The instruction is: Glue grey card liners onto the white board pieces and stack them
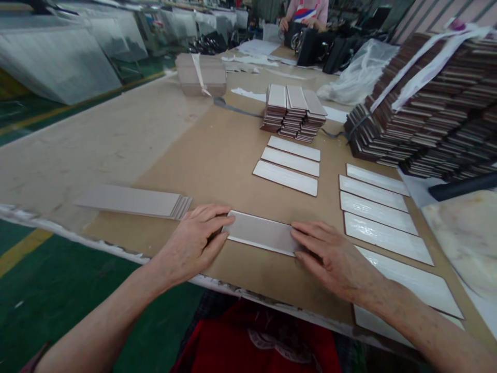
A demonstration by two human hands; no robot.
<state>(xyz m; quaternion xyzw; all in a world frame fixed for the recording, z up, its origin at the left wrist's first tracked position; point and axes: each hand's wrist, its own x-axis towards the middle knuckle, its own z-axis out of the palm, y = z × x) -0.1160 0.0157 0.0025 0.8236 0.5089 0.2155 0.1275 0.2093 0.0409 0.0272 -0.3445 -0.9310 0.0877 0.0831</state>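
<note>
A grey rectangular strip (260,232) with a pale lower edge lies on the brown table sheet, between my hands. At its left end, my left hand (202,234) grips it with the fingers on top and the thumb at the near edge. My right hand (328,254) holds the right end in the same way, fingers bent over it. To the left, a fanned stack of grey strips (132,201) lies close to my left hand. White glossy strips (388,238) form a column by my right forearm, which partly covers the nearest ones.
Three more glossy strips (285,177) lie beyond my hands, with stacked strips (297,98) behind them. A tall tied pile of dark-edged boards (430,103) stands at the right. A tied grey bundle (202,75) sits far left. Across the table, a person (306,15) handles black items.
</note>
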